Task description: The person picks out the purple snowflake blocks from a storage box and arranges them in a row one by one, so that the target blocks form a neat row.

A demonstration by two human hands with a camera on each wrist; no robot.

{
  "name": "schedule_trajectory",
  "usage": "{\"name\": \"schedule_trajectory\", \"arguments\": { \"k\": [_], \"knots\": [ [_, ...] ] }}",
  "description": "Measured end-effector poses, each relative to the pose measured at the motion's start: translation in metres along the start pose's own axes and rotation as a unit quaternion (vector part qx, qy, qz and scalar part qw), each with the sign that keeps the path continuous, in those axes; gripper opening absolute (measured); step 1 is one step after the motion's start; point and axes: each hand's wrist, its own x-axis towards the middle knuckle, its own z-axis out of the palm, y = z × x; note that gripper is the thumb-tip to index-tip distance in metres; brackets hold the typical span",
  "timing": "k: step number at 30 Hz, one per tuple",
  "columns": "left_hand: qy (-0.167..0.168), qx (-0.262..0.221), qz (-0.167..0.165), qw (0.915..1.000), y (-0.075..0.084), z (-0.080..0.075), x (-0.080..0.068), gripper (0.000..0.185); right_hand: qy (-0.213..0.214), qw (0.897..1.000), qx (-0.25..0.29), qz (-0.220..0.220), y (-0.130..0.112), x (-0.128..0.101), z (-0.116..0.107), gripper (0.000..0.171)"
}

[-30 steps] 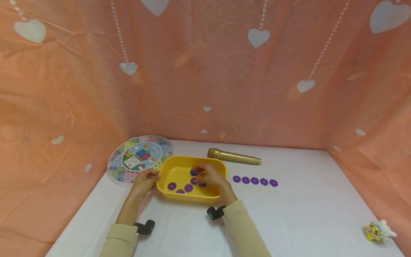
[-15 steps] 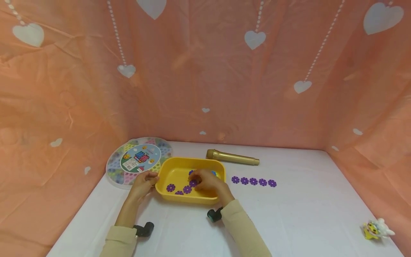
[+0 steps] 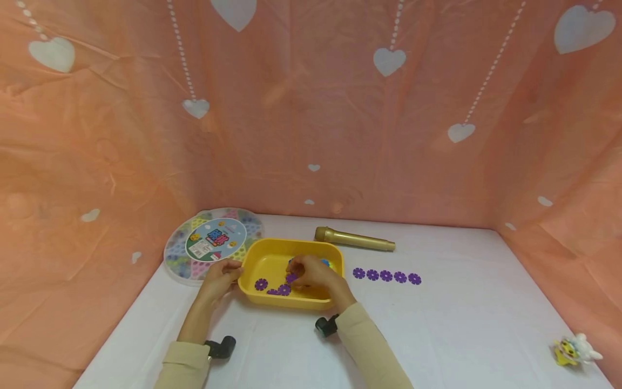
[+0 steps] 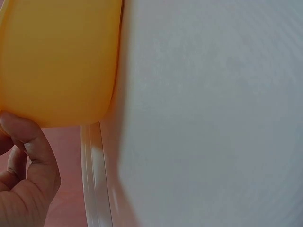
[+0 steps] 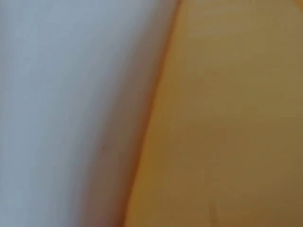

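Yellow tray (image 3: 252, 260) stands on the white table (image 3: 461, 324), near its left side, holding several purple flower discs (image 3: 261, 283). Right hand (image 3: 313, 274) is inside the tray, fingers curled over the discs; whether it pinches one cannot be told. Left hand (image 3: 221, 277) grips the tray's left rim, thumb against the outer wall. Five more purple discs (image 3: 386, 276) lie in a row right of the tray, a gold microphone (image 3: 353, 239) behind it, a round bead box (image 3: 211, 243) at its left
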Motion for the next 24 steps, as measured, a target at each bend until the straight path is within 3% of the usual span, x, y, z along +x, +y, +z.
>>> {"name": "schedule_trajectory", "arguments": {
  "k": [9, 16, 24],
  "knots": [
    [0.002, -0.007, 0.0, 1.0, -0.002, 0.0, 0.001, 0.027, 0.081, 0.99, 0.107, -0.03, -0.003, -0.007, -0.009, 0.03],
    [-0.001, 0.0, 0.0, 1.0, -0.002, 0.002, 0.0, 0.027, 0.137, 0.98, 0.115, -0.083, 0.0, -0.029, -0.045, 0.034],
    [-0.002, 0.009, -0.005, 0.9999, 0.0, 0.0, 0.002, 0.026, 0.208, 0.974, 0.087, -0.02, -0.006, -0.087, -0.099, 0.034]
  ]
}}
